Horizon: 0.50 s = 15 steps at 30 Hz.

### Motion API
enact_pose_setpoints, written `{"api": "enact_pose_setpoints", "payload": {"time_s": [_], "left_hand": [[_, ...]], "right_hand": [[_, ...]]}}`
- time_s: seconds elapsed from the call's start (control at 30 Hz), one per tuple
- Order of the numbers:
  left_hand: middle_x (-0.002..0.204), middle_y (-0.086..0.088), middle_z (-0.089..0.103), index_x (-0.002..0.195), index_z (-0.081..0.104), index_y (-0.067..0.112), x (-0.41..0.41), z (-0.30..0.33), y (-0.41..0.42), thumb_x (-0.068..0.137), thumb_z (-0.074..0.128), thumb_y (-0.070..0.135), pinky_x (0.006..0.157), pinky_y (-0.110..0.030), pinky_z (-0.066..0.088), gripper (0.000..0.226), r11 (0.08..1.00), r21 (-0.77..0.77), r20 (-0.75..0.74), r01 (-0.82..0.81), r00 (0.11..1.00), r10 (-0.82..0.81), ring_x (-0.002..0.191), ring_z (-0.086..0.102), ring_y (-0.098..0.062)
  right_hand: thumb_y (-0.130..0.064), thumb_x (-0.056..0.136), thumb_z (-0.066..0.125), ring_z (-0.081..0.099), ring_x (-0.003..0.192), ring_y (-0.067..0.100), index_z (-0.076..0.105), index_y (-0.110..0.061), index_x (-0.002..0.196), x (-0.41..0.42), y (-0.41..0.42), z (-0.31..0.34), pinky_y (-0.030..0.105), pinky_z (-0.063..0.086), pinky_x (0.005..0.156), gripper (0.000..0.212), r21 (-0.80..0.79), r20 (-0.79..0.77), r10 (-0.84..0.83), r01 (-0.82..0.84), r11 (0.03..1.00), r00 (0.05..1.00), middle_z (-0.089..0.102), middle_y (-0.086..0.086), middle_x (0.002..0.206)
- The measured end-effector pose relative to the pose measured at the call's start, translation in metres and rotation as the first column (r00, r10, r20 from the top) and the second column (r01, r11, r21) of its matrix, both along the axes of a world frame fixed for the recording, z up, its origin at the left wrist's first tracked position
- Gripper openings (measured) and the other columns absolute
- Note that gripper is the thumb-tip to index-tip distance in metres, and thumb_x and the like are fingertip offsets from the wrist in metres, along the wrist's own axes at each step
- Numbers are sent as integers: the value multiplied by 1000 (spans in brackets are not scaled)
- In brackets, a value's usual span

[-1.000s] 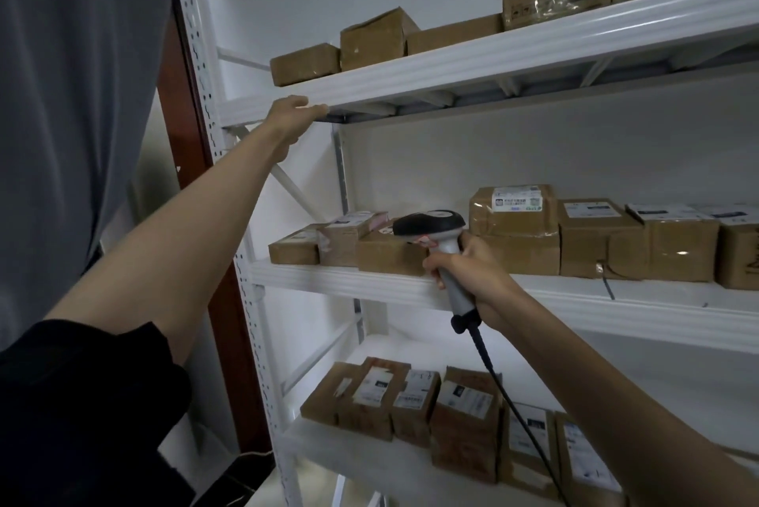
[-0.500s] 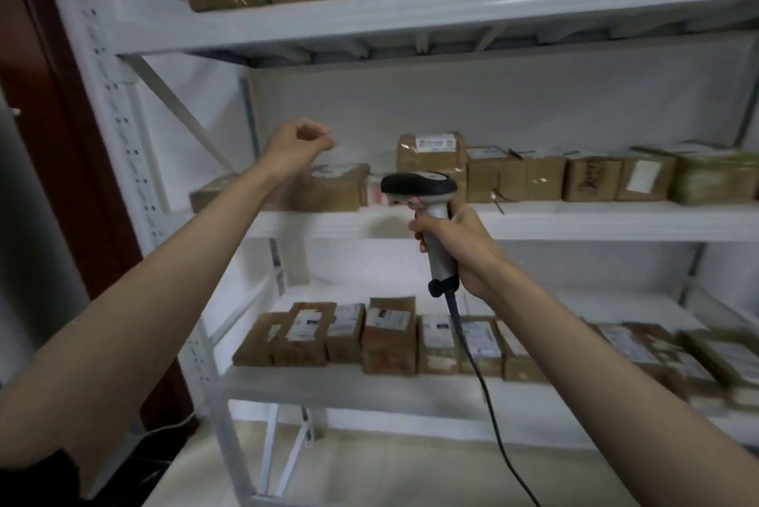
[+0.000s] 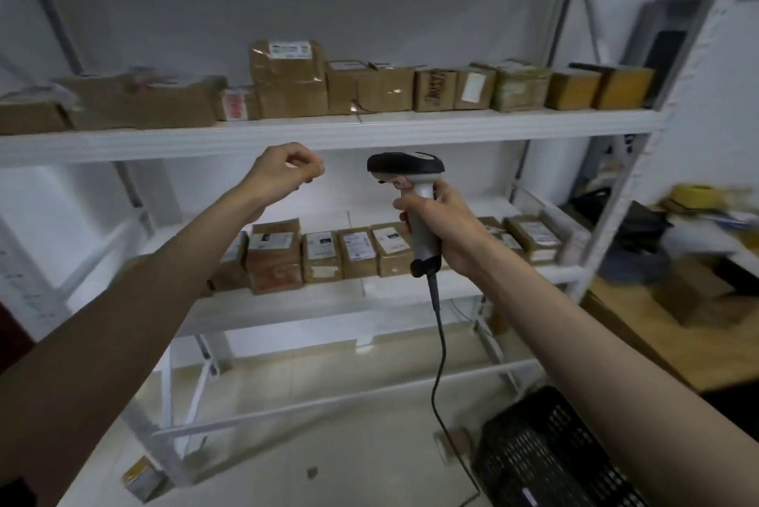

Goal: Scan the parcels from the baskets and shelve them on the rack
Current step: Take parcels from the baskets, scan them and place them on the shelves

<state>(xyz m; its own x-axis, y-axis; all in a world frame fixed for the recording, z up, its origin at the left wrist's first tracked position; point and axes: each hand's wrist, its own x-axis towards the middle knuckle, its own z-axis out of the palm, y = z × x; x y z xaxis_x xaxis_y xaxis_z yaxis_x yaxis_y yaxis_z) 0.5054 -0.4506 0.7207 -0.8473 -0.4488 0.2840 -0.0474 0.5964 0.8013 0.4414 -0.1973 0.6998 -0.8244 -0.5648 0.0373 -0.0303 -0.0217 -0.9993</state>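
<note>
Parcels (image 3: 287,79) on rack (image 3: 328,133) shelves, scanner (image 3: 410,194) before them, basket (image 3: 546,453) below right

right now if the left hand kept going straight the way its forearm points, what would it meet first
Probably the front edge of the white metal shelf just above the left hand; depth is unclear, so it might pass under it.
</note>
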Motion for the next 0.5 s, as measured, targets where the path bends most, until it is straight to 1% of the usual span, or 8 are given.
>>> {"api": "enact_pose_setpoints", "payload": {"time_s": [0.07, 0.13, 0.2, 0.27, 0.33, 0.4, 0.5], "left_hand": [[102, 4, 68, 107, 71, 14, -15, -7, 30, 95, 68, 24, 83, -32, 51, 16, 998, -35, 46, 43, 998, -41, 94, 65, -16], [104, 2, 68, 108, 71, 15, -31, -10, 62, 95, 68, 24, 85, -32, 50, 17, 994, -73, 81, 83, 994, -77, 94, 64, -14], [105, -1, 69, 109, 71, 14, -48, -10, 94, 95, 68, 24, 84, -30, 49, 17, 990, -86, 77, 108, 992, -102, 93, 64, -14], [106, -3, 69, 108, 71, 15, -65, -12, 127, 96, 67, 24, 81, -28, 50, 16, 990, -73, 68, 124, 991, -119, 92, 64, -15], [106, 0, 68, 107, 72, 17, -81, -20, 160, 95, 68, 26, 79, -26, 48, 15, 988, -72, 75, 136, 989, -131, 93, 64, -14], [105, 4, 67, 105, 72, 20, -96, -32, 191, 95, 69, 27, 78, -24, 46, 14, 986, -90, 92, 141, 987, -133, 93, 62, -12], [104, 5, 67, 105, 71, 20, -112, -56, 227, 94, 69, 26, 75, -22, 46, 12, 985, -87, 123, 147, 983, -136, 89, 61, -9]], "right_hand": [[-8, 93, 66, 60, 65, 10, 55, -25, 115, -9, 30, -5, 25, 54, 58, 30, -16, 21, -27, 27, 999, 999, 61, 4, 85], [-6, 93, 65, 61, 57, 8, 55, -22, 113, -20, 62, -10, 22, 52, 53, 28, -57, 50, -47, 49, 997, 998, 60, 4, 85], [-4, 92, 65, 60, 55, 11, 55, -15, 119, -34, 94, -16, 24, 53, 53, 30, -70, 56, -52, 56, 996, 997, 60, 6, 83], [-6, 92, 66, 61, 57, 11, 56, -13, 120, -50, 126, -20, 26, 55, 56, 31, -39, 48, -77, 79, 996, 996, 62, 7, 84], [-6, 92, 67, 63, 58, 9, 57, -16, 115, -65, 157, -25, 24, 57, 60, 27, -32, 52, -90, 92, 995, 995, 64, 6, 85], [-4, 92, 65, 62, 58, 10, 57, -16, 113, -78, 184, -32, 23, 57, 59, 26, -57, 80, -67, 72, 996, 994, 63, 7, 82], [0, 93, 61, 60, 57, 13, 56, -7, 118, -94, 216, -47, 24, 55, 55, 27, -90, 137, -42, 55, 994, 990, 63, 8, 79]]}}
